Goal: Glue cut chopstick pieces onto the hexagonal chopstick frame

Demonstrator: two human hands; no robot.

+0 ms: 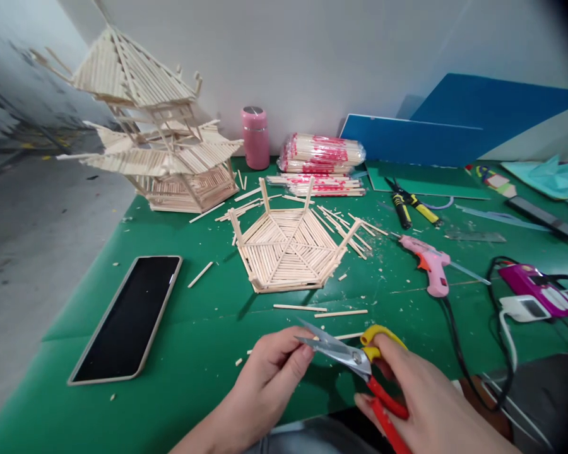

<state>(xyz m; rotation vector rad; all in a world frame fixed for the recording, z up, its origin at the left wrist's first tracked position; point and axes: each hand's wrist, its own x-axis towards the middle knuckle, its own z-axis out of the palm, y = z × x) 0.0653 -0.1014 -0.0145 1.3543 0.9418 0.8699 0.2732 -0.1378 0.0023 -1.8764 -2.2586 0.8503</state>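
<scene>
My right hand (423, 397) grips a pair of shears (355, 360) with one yellow and one red handle, blades parted and pointing left. My left hand (272, 372) is pinched at the blade tips, its fingers closed on something too small to make out, perhaps a thin wooden stick. Both hands hover over the near edge of the green mat (208, 328). Just beyond them lie two loose sticks (319, 310) and a hexagonal roof panel of wooden sticks (288, 249).
A tiered stick pagoda model (156, 132) stands at the far left. A phone (130, 315) lies face up at left. A pink hot glue gun (428, 261), yellow-black pliers (411, 205), packs of chopsticks (322, 157), a pink cup (255, 135), blue boards and cables at right.
</scene>
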